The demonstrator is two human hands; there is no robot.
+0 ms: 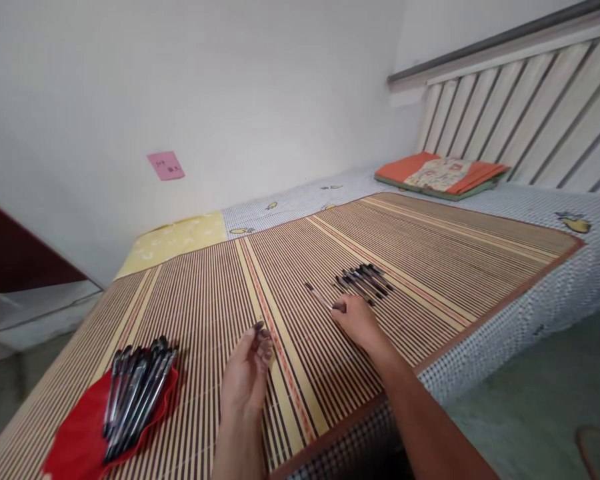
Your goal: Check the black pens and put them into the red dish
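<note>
My right hand (354, 321) pinches the near end of a pen (320, 294) with a pale barrel and dark ends, just above the striped mat. Beside that hand, several dark pens (364, 281) lie roughly side by side in a loose row. Left of it, my left hand (246, 377) is turned partly palm-up, its thumb and fingers closed on a small black piece (258, 326) that looks like a pen cap; the fingers hide the rest. Farther left, a bundle of pens (139, 393) with dark caps and clear barrels rests on a red cloth pouch (77, 427).
A striped bamboo mat (205, 300) covers the bed, over a checked sheet (595, 267). Folded orange and green cloth (443, 175) lies near the slatted headboard (520, 107). Pink paper (166, 165) hangs on the white wall. The bed's edge runs along the right front.
</note>
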